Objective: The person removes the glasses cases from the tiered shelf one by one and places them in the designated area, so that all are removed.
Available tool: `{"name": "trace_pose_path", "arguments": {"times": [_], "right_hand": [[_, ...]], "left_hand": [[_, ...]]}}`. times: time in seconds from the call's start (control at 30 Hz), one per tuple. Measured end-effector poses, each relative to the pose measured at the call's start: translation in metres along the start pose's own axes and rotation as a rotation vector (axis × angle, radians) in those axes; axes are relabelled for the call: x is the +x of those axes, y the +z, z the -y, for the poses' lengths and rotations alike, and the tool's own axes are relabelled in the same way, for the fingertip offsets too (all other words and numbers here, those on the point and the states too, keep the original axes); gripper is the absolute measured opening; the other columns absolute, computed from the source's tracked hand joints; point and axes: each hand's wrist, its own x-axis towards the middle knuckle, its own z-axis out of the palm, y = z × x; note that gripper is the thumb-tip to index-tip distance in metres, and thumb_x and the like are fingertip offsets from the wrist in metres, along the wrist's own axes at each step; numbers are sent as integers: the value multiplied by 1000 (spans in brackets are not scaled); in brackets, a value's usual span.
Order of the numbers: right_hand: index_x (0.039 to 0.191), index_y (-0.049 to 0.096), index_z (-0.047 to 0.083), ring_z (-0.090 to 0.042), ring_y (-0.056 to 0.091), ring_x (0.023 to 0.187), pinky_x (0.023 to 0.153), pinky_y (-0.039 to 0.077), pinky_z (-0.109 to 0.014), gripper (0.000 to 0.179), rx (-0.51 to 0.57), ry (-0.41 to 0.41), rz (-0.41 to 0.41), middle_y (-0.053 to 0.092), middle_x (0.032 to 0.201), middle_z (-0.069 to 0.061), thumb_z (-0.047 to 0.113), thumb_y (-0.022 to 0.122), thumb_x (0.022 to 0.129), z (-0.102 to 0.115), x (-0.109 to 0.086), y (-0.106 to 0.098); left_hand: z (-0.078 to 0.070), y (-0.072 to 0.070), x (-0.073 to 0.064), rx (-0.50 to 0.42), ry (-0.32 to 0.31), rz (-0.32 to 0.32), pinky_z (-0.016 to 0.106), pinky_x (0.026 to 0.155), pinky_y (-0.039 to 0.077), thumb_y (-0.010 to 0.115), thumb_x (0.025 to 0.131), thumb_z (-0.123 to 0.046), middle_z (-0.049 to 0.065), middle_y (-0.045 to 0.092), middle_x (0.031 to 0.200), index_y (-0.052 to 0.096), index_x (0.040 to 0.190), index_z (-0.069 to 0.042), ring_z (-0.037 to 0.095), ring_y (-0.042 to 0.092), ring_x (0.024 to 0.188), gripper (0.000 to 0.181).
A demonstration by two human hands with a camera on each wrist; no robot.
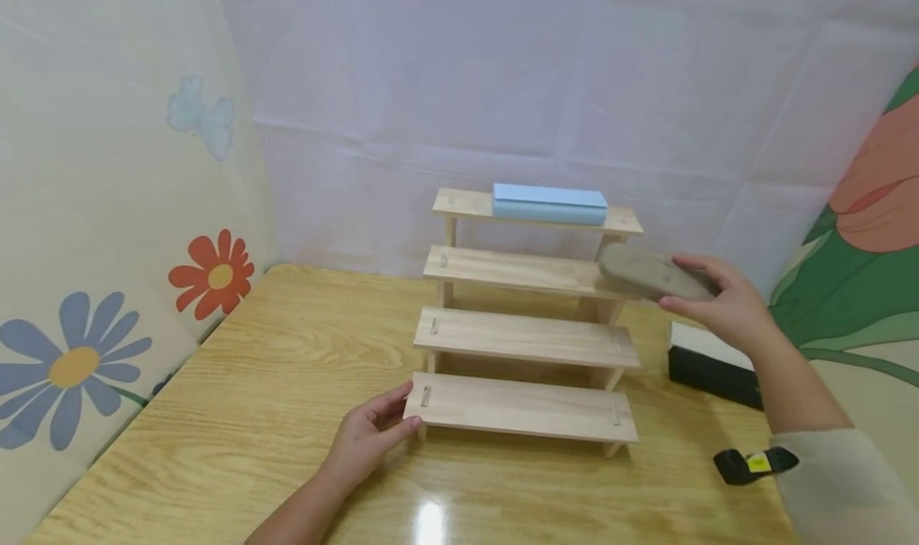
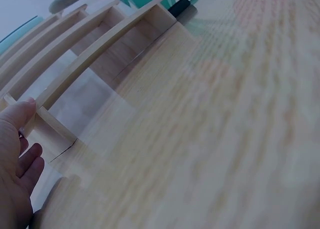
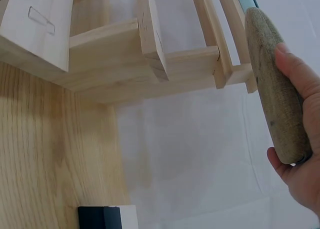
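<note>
A pale wooden stepped rack (image 1: 527,337) with several shelves stands on the table. My left hand (image 1: 369,437) grips the left end of its lowest shelf, the thumb at the front edge; the left wrist view shows the thumb (image 2: 19,114) on the wood. My right hand (image 1: 725,302) holds a grey-brown, fabric-covered glasses case (image 1: 649,272) by its right end, fingers on one side and thumb on the other. In the head view the case overlaps the right end of the second shelf from the top; whether they touch I cannot tell. A light blue case (image 1: 549,204) lies on the top shelf.
Right of the rack sits a black and white box (image 1: 714,365). A black object with a yellow label (image 1: 757,464) is by the right sleeve. A white cloth (image 1: 416,66) hangs behind the wooden table (image 1: 287,369), with flower-printed cloth (image 1: 79,210) at the sides.
</note>
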Motion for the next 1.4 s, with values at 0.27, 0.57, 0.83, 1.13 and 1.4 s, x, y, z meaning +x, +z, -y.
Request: {"name": "trace_pose_path", "arguments": {"times": [0.27, 0.57, 0.83, 1.13, 1.4], "right_hand": [[153, 32, 11, -52, 33, 131, 95, 37, -67, 81, -19, 47, -4, 27, 155, -29, 42, 71, 89, -15, -10, -7], [154, 30, 11, -54, 31, 132, 94, 36, -68, 84, -48, 88, -23, 25, 156, -30, 45, 71, 89, -33, -22, -15], [154, 29, 8, -54, 32, 129, 90, 37, -67, 83, -74, 89, -42, 26, 153, -33, 42, 70, 90, -47, -35, -22], [153, 27, 3, -57, 28, 129, 91, 34, -68, 83, -81, 109, -24, 22, 153, -37, 39, 69, 91, -67, -47, -24], [153, 28, 1, -60, 30, 125, 89, 35, -70, 84, -121, 139, -57, 24, 150, -41, 42, 68, 91, -84, -59, -19]], "left_hand": [[0, 0, -1, -19, -5, 5, 27, 92, 56, 76, 85, -12, 23, 62, 129, 56, 134, 2, 33, 64, 115, 55], [1, 0, -2, -24, -8, 4, 28, 90, 57, 77, 84, -13, 24, 64, 126, 56, 134, 1, 32, 66, 112, 56], [1, 0, -2, -29, -6, 8, 28, 89, 58, 76, 85, -14, 24, 64, 126, 56, 135, 1, 32, 66, 112, 56], [-1, -1, -3, -26, -12, 11, 29, 91, 57, 76, 85, -14, 24, 63, 127, 55, 135, 1, 32, 65, 114, 56], [0, -1, -2, -22, -3, 7, 28, 91, 57, 76, 85, -14, 25, 63, 128, 55, 135, 2, 33, 65, 115, 56]]}}
